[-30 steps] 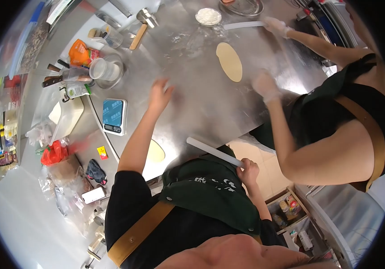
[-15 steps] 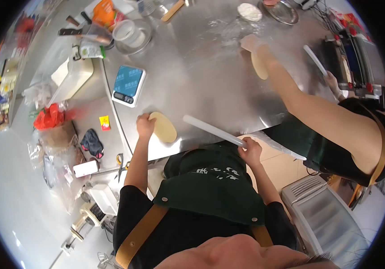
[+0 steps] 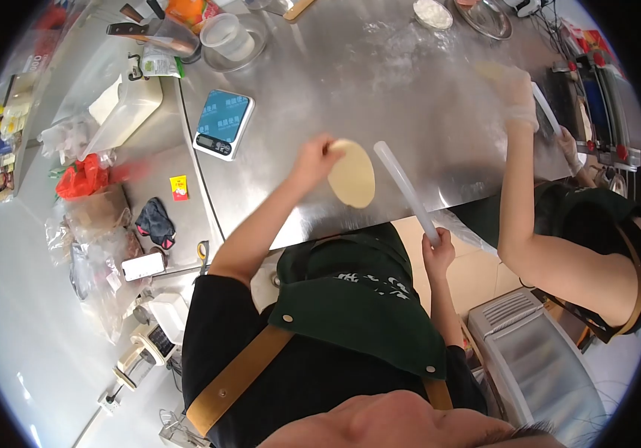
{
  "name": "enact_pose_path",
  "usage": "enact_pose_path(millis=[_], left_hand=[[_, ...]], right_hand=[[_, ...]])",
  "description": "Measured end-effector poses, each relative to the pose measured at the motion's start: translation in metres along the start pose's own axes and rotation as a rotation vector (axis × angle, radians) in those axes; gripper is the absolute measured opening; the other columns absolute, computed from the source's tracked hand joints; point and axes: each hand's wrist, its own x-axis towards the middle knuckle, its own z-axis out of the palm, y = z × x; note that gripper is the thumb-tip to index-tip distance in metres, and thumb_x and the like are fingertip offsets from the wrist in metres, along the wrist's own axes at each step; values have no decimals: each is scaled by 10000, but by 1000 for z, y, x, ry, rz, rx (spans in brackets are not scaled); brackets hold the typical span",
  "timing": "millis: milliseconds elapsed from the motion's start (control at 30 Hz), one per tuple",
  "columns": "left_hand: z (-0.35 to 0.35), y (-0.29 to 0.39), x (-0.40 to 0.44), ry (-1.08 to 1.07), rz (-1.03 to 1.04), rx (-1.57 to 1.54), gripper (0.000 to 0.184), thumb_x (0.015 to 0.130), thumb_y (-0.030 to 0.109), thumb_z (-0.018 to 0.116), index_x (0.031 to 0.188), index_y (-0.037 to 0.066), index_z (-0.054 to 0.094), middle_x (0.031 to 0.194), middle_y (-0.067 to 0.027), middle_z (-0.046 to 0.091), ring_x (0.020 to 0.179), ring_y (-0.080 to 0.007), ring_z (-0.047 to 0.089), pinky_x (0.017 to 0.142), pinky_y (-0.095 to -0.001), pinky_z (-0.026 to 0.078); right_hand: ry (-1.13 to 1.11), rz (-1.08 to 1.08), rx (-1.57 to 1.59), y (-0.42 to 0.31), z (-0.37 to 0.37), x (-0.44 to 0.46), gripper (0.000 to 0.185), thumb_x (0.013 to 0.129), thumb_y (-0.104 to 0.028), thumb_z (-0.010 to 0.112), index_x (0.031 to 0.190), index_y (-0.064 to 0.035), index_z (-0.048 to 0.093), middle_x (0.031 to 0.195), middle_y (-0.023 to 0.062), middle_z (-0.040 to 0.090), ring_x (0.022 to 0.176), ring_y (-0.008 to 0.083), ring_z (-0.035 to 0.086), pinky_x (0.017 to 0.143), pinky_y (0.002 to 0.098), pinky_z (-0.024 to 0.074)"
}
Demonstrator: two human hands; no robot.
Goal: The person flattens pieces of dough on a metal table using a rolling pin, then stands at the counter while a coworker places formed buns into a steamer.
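Observation:
A flat oval of pale dough (image 3: 352,176) is pinched at its upper left edge by my left hand (image 3: 316,160), over the front part of the steel table (image 3: 298,82). My right hand (image 3: 438,250) is closed round the lower end of a white rolling pin (image 3: 406,187), which slants up and left past the table's front edge. The dough and the pin are apart, with the dough to the left of the pin. A digital scale (image 3: 223,123) with a blue top lies beyond my left forearm.
At the right a co-worker's gloved hand (image 3: 516,97) is over the table near blurred dough, and the other holds a white pin (image 3: 545,108). A bowl of flour (image 3: 433,13) stands at the back; plastic tubs (image 3: 227,37) and knives (image 3: 130,30) are at upper left.
My left hand, empty a second ago, took hold of the dough by its edge and has carried it rightward. The pin in my right hand now points more steeply away. The co-worker's hands have moved.

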Motion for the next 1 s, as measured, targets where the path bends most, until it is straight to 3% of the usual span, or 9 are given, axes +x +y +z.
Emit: enact_pose_path(millis=[167,267,333,400,467,567,667,767,1000], left_hand=[[3,-33,45,263,42,170,327,811,140,686,1113,53,598,1077,-167,612,986,-299,615,829,-407,498],[-3,-36,16,250,109,191,313,830,127,659,1121,33,588,1143,-173,580,1027,-321,590,858,-402,487],[4,-44,-9,339,272,220,299,838,87,629,1122,9,581,1100,-173,595,974,-346,597,834,-397,497],[19,-58,-29,347,180,112,258,865,65,592,1115,3,580,1066,-169,605,934,-314,618,812,-375,503],[28,-67,-36,353,-56,-52,259,885,90,595,1127,-1,585,1050,-156,617,908,-270,632,783,-354,510],[31,-90,-3,466,-122,-48,309,870,110,631,1153,-4,584,1057,-149,621,910,-240,632,777,-343,510],[31,-81,35,332,-294,-321,400,817,120,684,1181,-6,578,1077,-150,622,924,-247,630,783,-347,507],[40,-46,54,228,-384,-28,368,772,110,700,1113,3,608,1034,-158,620,896,-270,625,786,-359,501],[45,-32,70,139,-89,274,255,765,168,713,961,24,638,988,-164,593,869,-326,595,776,-409,494]], right_hand=[[-19,-7,-27,9,-6,-1,225,788,-200,696,926,-60,587,710,126,634,626,294,636,574,372,482],[-68,-154,-117,7,-2,14,231,764,-190,701,937,-76,599,725,119,636,679,309,638,617,397,487],[-119,-285,-163,0,6,30,244,724,-172,700,935,-88,610,768,112,642,732,323,631,655,420,481],[-70,-400,-152,-6,15,44,251,691,-162,699,919,-95,617,798,102,642,757,324,622,668,431,473],[-183,-386,-169,-22,14,58,243,678,-155,693,902,-98,617,797,104,640,739,326,617,655,432,466],[-243,-356,-156,-27,13,60,282,678,-199,693,934,-107,617,859,81,655,803,305,623,694,434,463],[-201,-404,-178,-17,15,50,266,677,-199,687,916,-106,618,837,82,649,794,305,623,688,432,463],[-218,-376,-187,-12,7,37,267,666,-193,685,910,-105,621,815,82,641,783,305,619,682,436,463],[-320,-380,-207,-5,1,31,297,644,-181,683,928,-112,630,855,88,644,798,284,615,711,429,462]])
